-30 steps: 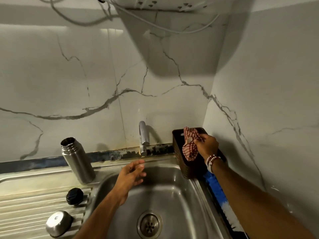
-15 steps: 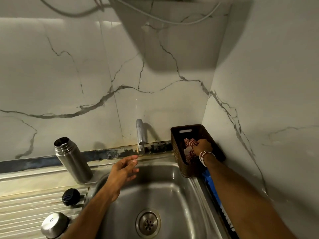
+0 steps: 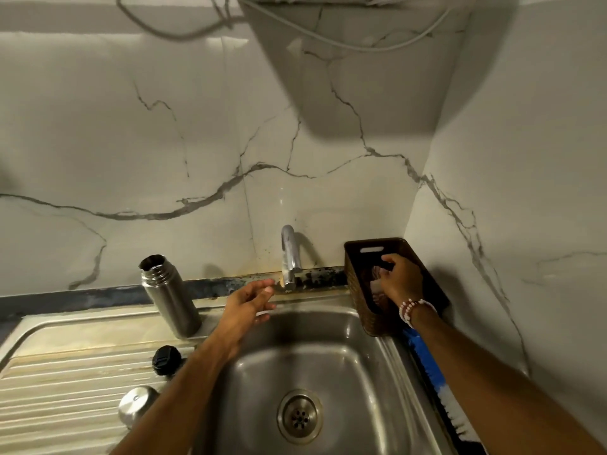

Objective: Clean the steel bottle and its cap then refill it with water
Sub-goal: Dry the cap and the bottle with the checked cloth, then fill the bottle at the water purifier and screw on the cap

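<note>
**Bottle apart at the sink, washing and refill yet to show**

At the lower left of the frame we see the ribbed drainboard (image 3: 59, 382). The rounded steel cap (image 3: 136, 407) lies on it, and the black stopper (image 3: 166, 360) lies just above that. Just above the stopper, left of centre, the steel bottle (image 3: 169, 297) stands upright on the ledge behind the basin, its mouth uncovered.

Moving to the centre, our left hand (image 3: 249, 307) hovers over the near-left corner of the sink (image 3: 328, 339). Its fingers are loosely spread towards the tap (image 3: 289, 254) and it holds nothing. We see no stream coming from the tap.

Right of centre, a dark basket (image 3: 359, 297) sits in the corner against the wall. Our right hand (image 3: 402, 279) reaches down into it with the fingers bent. Something reddish shows beneath them, but it is too dark for us to tell whether the hand has hold of it. A blue and white brush (image 3: 433, 372) lies along the sink's right edge.

We judge the task to be early or midway. The bottle is opened and its parts are set out. We cannot tell whether anything has been scrubbed or rinsed. Filling the bottle and fitting the stopper and cap appear to remain.
</note>
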